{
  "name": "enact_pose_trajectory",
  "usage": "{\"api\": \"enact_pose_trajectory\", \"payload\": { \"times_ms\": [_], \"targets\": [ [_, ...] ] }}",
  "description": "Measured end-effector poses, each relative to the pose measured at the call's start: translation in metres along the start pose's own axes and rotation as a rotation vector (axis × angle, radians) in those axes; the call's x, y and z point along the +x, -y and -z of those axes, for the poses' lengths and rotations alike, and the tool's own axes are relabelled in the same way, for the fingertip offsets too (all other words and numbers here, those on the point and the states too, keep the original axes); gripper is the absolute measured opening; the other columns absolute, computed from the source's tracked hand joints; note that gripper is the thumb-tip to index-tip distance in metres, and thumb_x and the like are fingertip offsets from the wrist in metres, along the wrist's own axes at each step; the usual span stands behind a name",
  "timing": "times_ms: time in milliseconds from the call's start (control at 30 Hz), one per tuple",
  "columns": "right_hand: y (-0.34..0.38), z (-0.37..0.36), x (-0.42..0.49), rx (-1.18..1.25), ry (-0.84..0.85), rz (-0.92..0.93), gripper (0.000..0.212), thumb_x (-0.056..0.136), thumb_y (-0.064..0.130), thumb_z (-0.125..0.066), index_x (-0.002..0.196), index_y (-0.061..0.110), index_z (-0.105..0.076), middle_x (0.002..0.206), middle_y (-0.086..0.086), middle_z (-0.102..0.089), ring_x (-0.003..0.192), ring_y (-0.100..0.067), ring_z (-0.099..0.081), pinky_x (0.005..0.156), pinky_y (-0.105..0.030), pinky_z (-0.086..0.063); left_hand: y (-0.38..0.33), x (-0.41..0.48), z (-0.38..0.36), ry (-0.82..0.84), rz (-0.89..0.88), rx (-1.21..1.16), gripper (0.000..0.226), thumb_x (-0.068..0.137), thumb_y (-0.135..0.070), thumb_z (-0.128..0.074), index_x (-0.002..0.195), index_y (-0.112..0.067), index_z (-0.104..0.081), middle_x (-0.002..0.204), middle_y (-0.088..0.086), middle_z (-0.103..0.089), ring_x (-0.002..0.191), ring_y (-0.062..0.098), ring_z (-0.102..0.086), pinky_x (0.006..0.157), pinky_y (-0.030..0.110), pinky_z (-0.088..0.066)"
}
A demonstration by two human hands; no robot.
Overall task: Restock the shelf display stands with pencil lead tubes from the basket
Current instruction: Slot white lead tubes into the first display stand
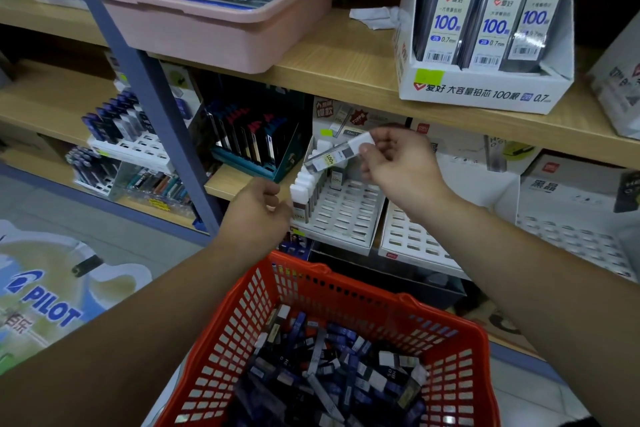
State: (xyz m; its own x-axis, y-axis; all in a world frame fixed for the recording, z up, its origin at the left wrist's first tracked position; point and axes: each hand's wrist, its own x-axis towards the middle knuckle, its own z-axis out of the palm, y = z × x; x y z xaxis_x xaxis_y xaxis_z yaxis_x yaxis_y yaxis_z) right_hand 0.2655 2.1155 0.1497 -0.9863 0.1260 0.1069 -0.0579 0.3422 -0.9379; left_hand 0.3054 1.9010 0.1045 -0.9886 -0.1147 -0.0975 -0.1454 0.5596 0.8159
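Note:
My right hand (398,166) pinches a pencil lead tube (337,154) by its white cap, holding it tilted above the white slotted display stand (346,211) on the lower shelf. A row of white-capped tubes (304,191) fills the stand's left column. My left hand (256,211) hovers just left of that row, fingers loosely curled, holding nothing. Below, an orange basket (446,333) holds several dark and white lead tubes (329,371).
A second white slotted stand (412,239) stands to the right. On the upper shelf sit a pink tray (194,28) of pens and a white box of 100-lead packs (485,76). A blue shelf post (156,94) rises at left, with dark tube displays (249,142) beside it.

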Motion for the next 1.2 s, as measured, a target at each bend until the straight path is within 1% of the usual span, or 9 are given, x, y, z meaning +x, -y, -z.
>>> {"api": "enact_pose_trajectory", "payload": {
  "times_ms": [100, 200, 300, 333, 567, 800, 1000, 1100, 1200],
  "targets": [
    [0.0, -0.005, 0.005, -0.025, -0.05, 0.003, 0.012, 0.095, 0.016, -0.067, 0.088, 0.025, -0.067, 0.085, 0.002, -0.074, 0.084, -0.02, -0.074, 0.088, -0.048, -0.061, 0.011, 0.005, -0.007, 0.093, 0.045, 0.0, 0.049, 0.099, -0.034, -0.067, 0.143, -0.016, -0.052, 0.129, 0.001, -0.059, 0.108, 0.019, -0.061, 0.081, 0.03, -0.048],
    [0.002, -0.003, 0.014, 0.099, -0.152, -0.037, 0.008, 0.094, 0.017, -0.064, 0.088, 0.021, -0.065, 0.082, -0.006, -0.075, 0.076, -0.027, -0.075, 0.082, -0.049, -0.063, 0.015, 0.009, -0.013, 0.127, 0.043, -0.052, 0.051, 0.097, -0.036, -0.07, 0.143, -0.02, -0.053, 0.121, -0.004, -0.063, 0.102, 0.013, -0.062, 0.073, 0.025, -0.048],
    [-0.005, 0.002, 0.012, -0.172, -0.146, 0.128, 0.005, 0.096, 0.015, -0.061, 0.093, 0.017, -0.063, 0.079, 0.004, -0.065, 0.075, -0.016, -0.066, 0.068, -0.021, -0.052, 0.014, 0.012, -0.019, 0.12, 0.006, -0.048, 0.04, 0.096, -0.035, -0.071, 0.134, -0.024, -0.06, 0.103, -0.012, -0.063, 0.094, 0.009, -0.062, 0.065, 0.021, -0.043],
    [-0.01, 0.002, 0.007, -0.225, -0.108, 0.164, 0.005, 0.098, 0.013, -0.06, 0.099, 0.017, -0.063, 0.078, 0.008, -0.062, 0.072, -0.012, -0.061, 0.065, -0.018, -0.046, 0.015, 0.013, -0.021, 0.113, -0.003, -0.043, 0.038, 0.096, -0.035, -0.071, 0.131, -0.025, -0.062, 0.099, -0.014, -0.062, 0.094, 0.01, -0.062, 0.066, 0.021, -0.043],
    [-0.033, -0.015, 0.004, -0.4, -0.003, 0.359, 0.007, 0.098, 0.013, -0.063, 0.105, 0.013, -0.064, 0.08, 0.004, -0.061, 0.072, -0.02, -0.06, 0.071, -0.039, -0.056, 0.013, 0.015, -0.025, 0.107, -0.017, -0.033, 0.038, 0.094, -0.034, -0.074, 0.128, -0.022, -0.062, 0.099, -0.009, -0.064, 0.092, 0.01, -0.061, 0.07, 0.023, -0.043],
    [-0.041, -0.028, 0.014, -0.482, 0.037, 0.43, 0.016, 0.096, 0.009, -0.064, 0.112, 0.011, -0.069, 0.085, 0.005, -0.059, 0.078, -0.018, -0.057, 0.076, -0.03, -0.05, 0.021, 0.016, -0.022, 0.133, -0.021, -0.06, 0.039, 0.094, -0.035, -0.074, 0.131, -0.027, -0.062, 0.104, -0.009, -0.066, 0.097, 0.012, -0.063, 0.077, 0.027, -0.047],
    [-0.049, -0.026, 0.015, -0.48, 0.036, 0.373, 0.026, 0.098, 0.011, -0.064, 0.124, 0.014, -0.067, 0.094, -0.002, -0.07, 0.086, -0.02, -0.065, 0.082, -0.032, -0.055, 0.023, 0.019, -0.024, 0.121, -0.025, -0.056, 0.04, 0.093, -0.037, -0.075, 0.13, -0.03, -0.062, 0.107, -0.007, -0.067, 0.099, 0.013, -0.064, 0.076, 0.025, -0.048],
    [-0.048, -0.027, 0.02, -0.396, 0.009, 0.325, 0.018, 0.097, 0.012, -0.066, 0.114, 0.019, -0.062, 0.078, 0.007, -0.063, 0.075, -0.017, -0.062, 0.074, -0.029, -0.054, 0.023, 0.017, -0.024, 0.123, -0.032, -0.056, 0.041, 0.093, -0.037, -0.076, 0.13, -0.031, -0.062, 0.104, -0.008, -0.067, 0.096, 0.013, -0.065, 0.076, 0.025, -0.047],
    [-0.054, -0.031, 0.021, -0.457, 0.007, 0.359, 0.013, 0.094, 0.022, -0.072, 0.105, 0.02, -0.067, 0.083, 0.006, -0.061, 0.077, -0.019, -0.061, 0.074, -0.039, -0.057, 0.023, 0.017, -0.025, 0.127, -0.033, -0.06, 0.039, 0.092, -0.038, -0.076, 0.129, -0.032, -0.062, 0.102, -0.007, -0.065, 0.093, 0.013, -0.064, 0.072, 0.024, -0.046]
  ]
}}
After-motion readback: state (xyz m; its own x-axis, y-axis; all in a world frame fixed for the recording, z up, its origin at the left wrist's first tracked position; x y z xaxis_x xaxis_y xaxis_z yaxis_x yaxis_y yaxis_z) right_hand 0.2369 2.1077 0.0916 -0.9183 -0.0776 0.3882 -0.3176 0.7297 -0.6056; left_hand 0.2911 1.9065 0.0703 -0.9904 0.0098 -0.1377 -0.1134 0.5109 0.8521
